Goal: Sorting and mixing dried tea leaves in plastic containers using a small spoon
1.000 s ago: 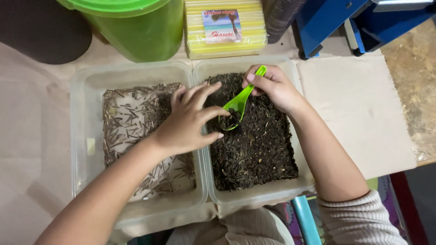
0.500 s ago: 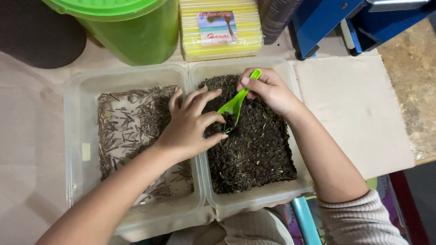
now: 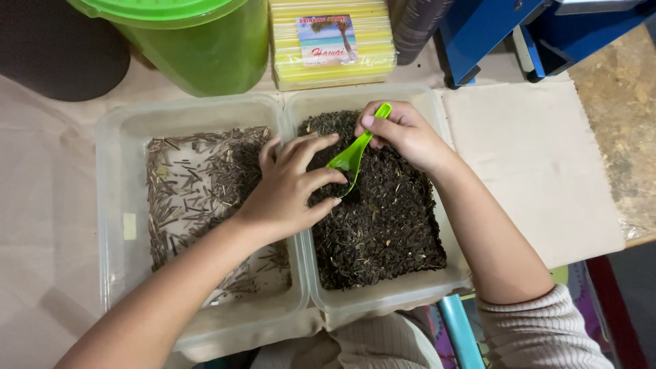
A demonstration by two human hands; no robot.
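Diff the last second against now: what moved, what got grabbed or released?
The green spoon tipped more on edge, its bowl dug into the dark loose leaves behind the left hand. Both hands shifted only slightly. Nothing grabbed or released: the right hand still grips the handle. Both clear tubs and the stalk pieces are unchanged.

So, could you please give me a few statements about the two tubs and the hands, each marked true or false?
1. The right hand holds a bright green plastic spoon. True.
2. The spoon's bowl is in the left clear plastic tub. False: it is in the right clear plastic tub of dark crumbled leaves.
3. The left hand spreads beside the spoon's bowl. True.
4. The left tub holds liquid. False: thin dry sticks.
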